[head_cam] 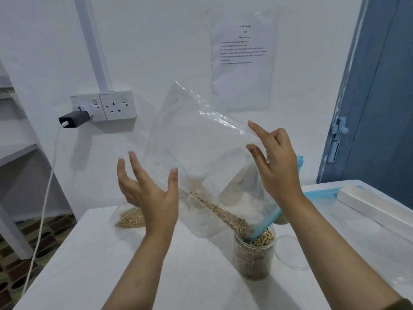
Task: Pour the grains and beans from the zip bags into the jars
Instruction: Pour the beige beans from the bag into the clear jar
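Here beans (232, 218) slide from bag (201, 135) into jar (253, 256)

A clear zip bag (201, 135) is held tilted above a white table (156, 265), its blue-edged mouth set in a jar (253, 253) nearly filled with beans (228, 214). The bag is touched by the spread left hand (149, 193) and pinched by the right hand (274, 162). A second bean bag (130, 218) lies far left.

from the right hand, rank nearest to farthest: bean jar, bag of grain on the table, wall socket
From the right hand in the head view:
1. Bean jar, just below it.
2. Bag of grain, lying left, past the left hand.
3. Wall socket, far left on the wall.
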`<state>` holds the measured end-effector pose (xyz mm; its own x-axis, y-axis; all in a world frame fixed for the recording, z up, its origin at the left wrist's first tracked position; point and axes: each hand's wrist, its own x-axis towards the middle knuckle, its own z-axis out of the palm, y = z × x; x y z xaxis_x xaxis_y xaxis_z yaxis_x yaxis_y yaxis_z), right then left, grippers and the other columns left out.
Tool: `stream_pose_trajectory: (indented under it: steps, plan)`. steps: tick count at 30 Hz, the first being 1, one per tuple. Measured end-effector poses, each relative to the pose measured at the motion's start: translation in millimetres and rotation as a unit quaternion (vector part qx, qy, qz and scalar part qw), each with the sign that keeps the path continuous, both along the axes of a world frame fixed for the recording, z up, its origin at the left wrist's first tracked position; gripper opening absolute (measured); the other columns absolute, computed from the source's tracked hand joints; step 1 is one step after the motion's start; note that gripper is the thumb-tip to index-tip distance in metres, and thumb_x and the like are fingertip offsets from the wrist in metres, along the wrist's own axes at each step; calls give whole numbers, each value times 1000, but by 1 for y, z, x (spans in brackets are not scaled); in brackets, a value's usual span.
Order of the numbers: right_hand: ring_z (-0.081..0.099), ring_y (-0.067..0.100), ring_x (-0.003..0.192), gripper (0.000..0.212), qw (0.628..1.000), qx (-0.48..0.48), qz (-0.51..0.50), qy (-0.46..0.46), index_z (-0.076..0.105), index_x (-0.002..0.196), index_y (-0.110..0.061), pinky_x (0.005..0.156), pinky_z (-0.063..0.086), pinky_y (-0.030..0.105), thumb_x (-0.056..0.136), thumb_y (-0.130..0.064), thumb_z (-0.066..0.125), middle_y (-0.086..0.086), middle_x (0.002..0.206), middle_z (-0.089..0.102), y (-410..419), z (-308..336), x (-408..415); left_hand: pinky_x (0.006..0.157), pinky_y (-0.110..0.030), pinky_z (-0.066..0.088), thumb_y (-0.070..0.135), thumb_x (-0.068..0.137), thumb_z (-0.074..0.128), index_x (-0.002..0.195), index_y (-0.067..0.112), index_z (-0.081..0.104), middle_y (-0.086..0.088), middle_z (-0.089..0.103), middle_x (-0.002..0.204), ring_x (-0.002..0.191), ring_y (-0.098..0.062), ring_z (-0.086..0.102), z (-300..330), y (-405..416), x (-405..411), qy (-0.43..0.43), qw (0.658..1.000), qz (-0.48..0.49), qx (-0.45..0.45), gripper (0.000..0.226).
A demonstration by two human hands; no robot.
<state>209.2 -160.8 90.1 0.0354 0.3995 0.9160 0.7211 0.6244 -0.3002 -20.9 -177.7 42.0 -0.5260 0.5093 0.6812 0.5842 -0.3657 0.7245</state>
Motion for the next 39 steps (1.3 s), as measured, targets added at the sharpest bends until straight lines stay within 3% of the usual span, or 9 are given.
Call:
stream_pose_trajectory:
  steps: [4, 8, 10, 13, 20, 28, 36, 39]
  plan:
    - [37, 7, 73, 43, 1000, 11, 10, -8, 54, 142, -18, 71, 38, 7, 99, -20, 59, 2, 89, 39, -3, 0, 0, 119, -43, 22, 54, 85, 66, 154, 41, -5, 3, -2, 164, 151, -17, 11, -14, 8, 8, -196, 969, -131, -78, 100]
    - [38, 7, 76, 43, 1000, 10, 26, -12, 54, 142, -20, 73, 36, 5, 100, -27, 57, 1, 89, 39, -5, 0, 1, 107, -38, 35, 53, 91, 59, 150, 48, -14, -3, 23, 162, 127, -14, 45, -13, 28, 14, -271, 926, -224, -138, 94]
    - [41, 6, 77, 42, 999, 6, 31, -4, 54, 142, -20, 73, 36, 5, 101, -30, 56, 0, 89, 38, -6, 0, 2, 108, -42, 40, 51, 92, 58, 151, 48, -13, -4, 34, 156, 118, -13, 49, -12, 38, 15, -275, 921, -244, -132, 92]
    - [40, 3, 73, 42, 1000, 3, 26, 7, 57, 141, -17, 73, 37, 6, 100, -26, 57, -1, 89, 38, -6, 0, 3, 98, -34, 45, 46, 93, 60, 153, 44, -8, 2, 47, 138, 120, -18, 55, -10, 47, 14, -271, 925, -243, -104, 91]
    - [40, 2, 74, 42, 1000, -4, 14, 26, 55, 142, -17, 74, 37, 7, 101, -26, 56, 0, 90, 38, -5, -2, 8, 91, -35, 53, 42, 89, 67, 152, 46, -2, 6, 51, 123, 108, -15, 63, -6, 53, 12, -273, 930, -241, -47, 93]
    - [41, -1, 72, 41, 999, -4, -1, 43, 55, 142, -20, 73, 38, 6, 101, -26, 57, -1, 92, 39, -10, -6, 17, 91, -32, 54, 41, 86, 70, 154, 40, 1, 3, 32, 145, 104, 5, 58, -1, 54, 16, -215, 948, -236, -10, 96]
    - [41, 0, 72, 41, 999, -4, -11, 36, 53, 143, -20, 73, 37, 4, 103, -29, 54, 0, 92, 39, -9, -6, 18, 93, -35, 55, 35, 89, 71, 155, 40, 6, 12, 24, 144, 104, 6, 58, -1, 52, 14, -192, 952, -237, 1, 93]
    - [41, 0, 72, 42, 999, -6, -11, 38, 53, 143, -21, 74, 37, 4, 103, -31, 52, 1, 92, 40, -9, -8, 19, 97, -41, 54, 34, 89, 71, 155, 38, 3, 13, 24, 146, 99, 13, 59, 0, 51, 14, -192, 951, -243, -4, 94]
